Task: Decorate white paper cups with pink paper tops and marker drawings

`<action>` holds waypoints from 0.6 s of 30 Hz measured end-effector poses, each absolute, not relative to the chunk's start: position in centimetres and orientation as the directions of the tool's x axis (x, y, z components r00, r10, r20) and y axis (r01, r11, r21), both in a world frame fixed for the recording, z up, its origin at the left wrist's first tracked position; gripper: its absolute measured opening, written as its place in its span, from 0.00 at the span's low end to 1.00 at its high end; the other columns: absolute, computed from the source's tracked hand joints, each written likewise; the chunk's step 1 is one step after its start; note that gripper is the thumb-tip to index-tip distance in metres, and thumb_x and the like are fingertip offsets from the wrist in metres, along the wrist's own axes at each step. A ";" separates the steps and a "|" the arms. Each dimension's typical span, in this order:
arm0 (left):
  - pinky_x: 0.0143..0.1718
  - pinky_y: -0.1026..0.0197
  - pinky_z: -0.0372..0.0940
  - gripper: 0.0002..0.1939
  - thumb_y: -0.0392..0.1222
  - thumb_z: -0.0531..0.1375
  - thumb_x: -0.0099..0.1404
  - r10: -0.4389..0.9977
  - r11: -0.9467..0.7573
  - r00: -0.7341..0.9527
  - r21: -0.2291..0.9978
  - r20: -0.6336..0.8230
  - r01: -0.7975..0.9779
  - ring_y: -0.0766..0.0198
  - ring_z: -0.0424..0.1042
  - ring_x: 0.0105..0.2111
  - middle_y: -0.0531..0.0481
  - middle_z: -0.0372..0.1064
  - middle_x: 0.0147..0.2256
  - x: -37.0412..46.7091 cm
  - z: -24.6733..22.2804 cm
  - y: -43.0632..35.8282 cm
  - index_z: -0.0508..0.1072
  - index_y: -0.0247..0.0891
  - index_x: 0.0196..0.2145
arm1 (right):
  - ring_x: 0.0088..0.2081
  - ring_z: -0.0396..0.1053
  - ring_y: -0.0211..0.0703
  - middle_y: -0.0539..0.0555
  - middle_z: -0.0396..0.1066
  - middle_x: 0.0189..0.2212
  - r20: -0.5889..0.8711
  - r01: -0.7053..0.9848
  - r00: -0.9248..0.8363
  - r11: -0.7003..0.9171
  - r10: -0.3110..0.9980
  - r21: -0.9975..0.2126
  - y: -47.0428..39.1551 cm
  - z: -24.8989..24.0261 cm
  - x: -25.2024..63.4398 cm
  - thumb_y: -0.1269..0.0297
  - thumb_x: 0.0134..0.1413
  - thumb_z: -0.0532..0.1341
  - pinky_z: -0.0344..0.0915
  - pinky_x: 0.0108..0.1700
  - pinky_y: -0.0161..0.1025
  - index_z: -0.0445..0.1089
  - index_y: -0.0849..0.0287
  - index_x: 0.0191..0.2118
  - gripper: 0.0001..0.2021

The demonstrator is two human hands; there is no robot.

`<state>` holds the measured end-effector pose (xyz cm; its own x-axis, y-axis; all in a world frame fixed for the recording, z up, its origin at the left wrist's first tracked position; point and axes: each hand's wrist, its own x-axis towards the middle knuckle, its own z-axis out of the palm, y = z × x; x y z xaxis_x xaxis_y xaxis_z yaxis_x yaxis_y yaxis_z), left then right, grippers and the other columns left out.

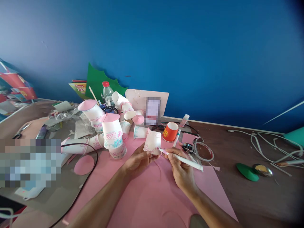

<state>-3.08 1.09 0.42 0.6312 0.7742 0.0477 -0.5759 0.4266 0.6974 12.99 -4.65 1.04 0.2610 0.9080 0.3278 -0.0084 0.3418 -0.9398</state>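
Observation:
In my left hand (140, 160) is a white paper cup (153, 141), held upside down by its lower edge, with pink drawn marks along the rim. My right hand (179, 167) grips a white marker pen (187, 162), whose pink tip end meets the cup's lower right side. Pink paper (147, 196) lies under both hands. Just behind the held cup stands a red paper cup (170, 131) with its mouth up. To the left rises a stack of decorated white cups (112, 134) topped with a pink paper cone (109, 118).
More decorated cups (80, 144) lie on their sides at left. A black cable (91, 171) curves across the left side. Behind stand a plastic bottle (108, 91) and a green sheet (99, 79) against the blue wall. A tape roll (204, 151) and white cables (258, 142) lie at right.

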 end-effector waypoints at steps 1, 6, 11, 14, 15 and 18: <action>0.56 0.48 0.58 0.22 0.38 0.64 0.60 0.772 0.430 0.634 0.697 0.045 -0.573 0.53 0.69 0.49 0.42 0.72 0.47 -3.1 0.4 1.1 0.69 0.39 0.53 | 0.31 0.69 0.39 0.50 0.71 0.29 0.328 -0.014 0.255 0.342 0.910 -0.940 -4.6 1.0 13.0 0.58 0.60 0.60 0.67 0.34 0.35 0.73 0.53 0.37 0.06; 0.55 0.48 0.58 0.22 0.38 0.64 0.60 0.774 0.428 0.632 0.695 0.049 -0.578 0.53 0.70 0.48 0.41 0.72 0.47 -3.1 0.4 1.1 0.69 0.38 0.53 | 0.31 0.68 0.39 0.49 0.70 0.30 0.306 -0.036 0.273 0.328 0.912 -0.944 -4.6 0.8 13.0 0.60 0.60 0.60 0.66 0.34 0.34 0.73 0.53 0.37 0.05; 0.55 0.48 0.58 0.21 0.37 0.63 0.61 0.768 0.421 0.637 0.697 0.067 -0.580 0.53 0.70 0.48 0.42 0.72 0.46 -3.1 0.4 1.1 0.69 0.38 0.53 | 0.31 0.68 0.39 0.49 0.71 0.29 0.326 -0.023 0.255 0.343 0.910 -0.939 -4.8 1.3 12.9 0.61 0.60 0.60 0.67 0.35 0.35 0.73 0.53 0.37 0.05; 0.55 0.49 0.58 0.22 0.36 0.63 0.61 0.767 0.424 0.638 0.691 0.071 -0.585 0.54 0.70 0.49 0.42 0.73 0.46 -3.1 0.5 1.1 0.68 0.39 0.53 | 0.30 0.68 0.38 0.49 0.71 0.29 0.325 -0.004 0.251 0.337 0.912 -0.942 -4.9 1.6 12.9 0.61 0.60 0.60 0.66 0.34 0.34 0.73 0.53 0.37 0.05; 0.55 0.49 0.58 0.22 0.37 0.62 0.61 0.765 0.424 0.640 0.692 0.072 -0.584 0.53 0.70 0.49 0.42 0.73 0.46 -3.1 0.5 1.1 0.68 0.38 0.54 | 0.30 0.68 0.38 0.49 0.71 0.29 0.325 -0.001 0.250 0.336 0.912 -0.942 -4.9 1.6 12.9 0.61 0.60 0.60 0.66 0.33 0.34 0.73 0.53 0.36 0.05; 0.55 0.48 0.57 0.22 0.38 0.62 0.62 0.756 0.416 0.650 0.712 0.076 -0.566 0.51 0.69 0.51 0.39 0.73 0.47 -3.1 0.6 1.1 0.68 0.37 0.54 | 0.27 0.66 0.37 0.49 0.70 0.27 0.327 0.010 0.231 0.334 0.916 -0.943 -4.9 1.6 13.0 0.62 0.59 0.60 0.64 0.30 0.33 0.73 0.54 0.34 0.06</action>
<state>-3.13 1.06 0.61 0.6504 0.7558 0.0760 -0.5662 0.4156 0.7118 12.99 -4.88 1.56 0.2311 0.9163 0.3272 0.0101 0.3340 -0.9425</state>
